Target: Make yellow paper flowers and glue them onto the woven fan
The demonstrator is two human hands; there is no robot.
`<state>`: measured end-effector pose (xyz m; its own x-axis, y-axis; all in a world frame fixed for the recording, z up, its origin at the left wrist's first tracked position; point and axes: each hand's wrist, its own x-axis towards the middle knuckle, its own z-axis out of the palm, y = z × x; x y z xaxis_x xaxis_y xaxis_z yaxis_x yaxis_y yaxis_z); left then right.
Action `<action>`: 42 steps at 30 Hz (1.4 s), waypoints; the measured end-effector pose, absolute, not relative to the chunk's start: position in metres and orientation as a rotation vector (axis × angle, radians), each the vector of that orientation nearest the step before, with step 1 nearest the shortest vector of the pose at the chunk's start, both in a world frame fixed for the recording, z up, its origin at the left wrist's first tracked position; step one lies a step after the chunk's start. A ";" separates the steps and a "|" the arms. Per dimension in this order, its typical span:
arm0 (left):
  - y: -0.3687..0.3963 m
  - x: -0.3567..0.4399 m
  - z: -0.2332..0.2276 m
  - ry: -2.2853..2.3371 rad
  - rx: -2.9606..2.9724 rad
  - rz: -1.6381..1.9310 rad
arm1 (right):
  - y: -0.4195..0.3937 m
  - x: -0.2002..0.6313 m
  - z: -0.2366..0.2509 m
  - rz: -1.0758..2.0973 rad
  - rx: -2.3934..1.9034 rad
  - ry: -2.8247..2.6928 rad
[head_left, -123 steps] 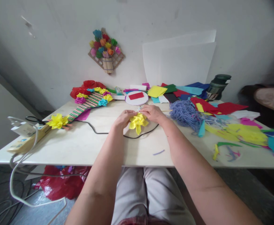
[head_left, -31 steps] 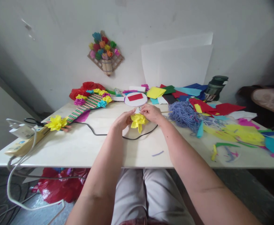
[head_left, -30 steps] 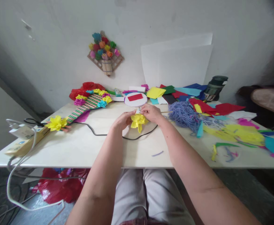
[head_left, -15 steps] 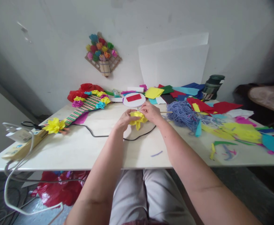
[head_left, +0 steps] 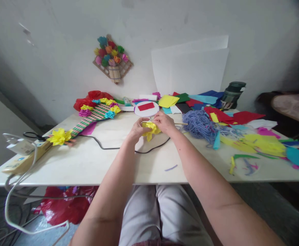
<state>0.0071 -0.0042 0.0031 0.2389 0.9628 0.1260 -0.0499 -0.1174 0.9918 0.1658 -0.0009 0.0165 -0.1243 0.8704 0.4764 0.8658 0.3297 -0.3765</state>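
Close together over the middle of the table, both my hands are closed around one piece of work. My left hand (head_left: 137,130) grips a yellow paper flower (head_left: 151,129) whose petals hang below my fingers. My right hand (head_left: 164,122) pinches at the flower's upper side and holds a thin wooden stick (head_left: 180,123), which sticks out to the right. Just behind my fingers lies a white oval (head_left: 152,109) with a red rectangle on it. A tangled heap of blue-purple yarn (head_left: 199,125) rests to the right of the stick's end.
Left on the table lies a woven guitar-like piece (head_left: 94,117) trimmed with paper flowers, beside a power strip (head_left: 28,162). A black cable (head_left: 105,148) runs across the tabletop. Coloured paper scraps (head_left: 264,143) cover the right side. A dark bottle (head_left: 232,95) stands at the back.
Little differs. Both hands stay in place on the yellow flower, with a slight shift of fingers; the stick's right end sits a touch lower and further left.
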 end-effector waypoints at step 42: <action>0.000 0.017 -0.002 1.394 1.849 1.297 | -0.015 0.141 0.018 -0.156 -1.744 -1.952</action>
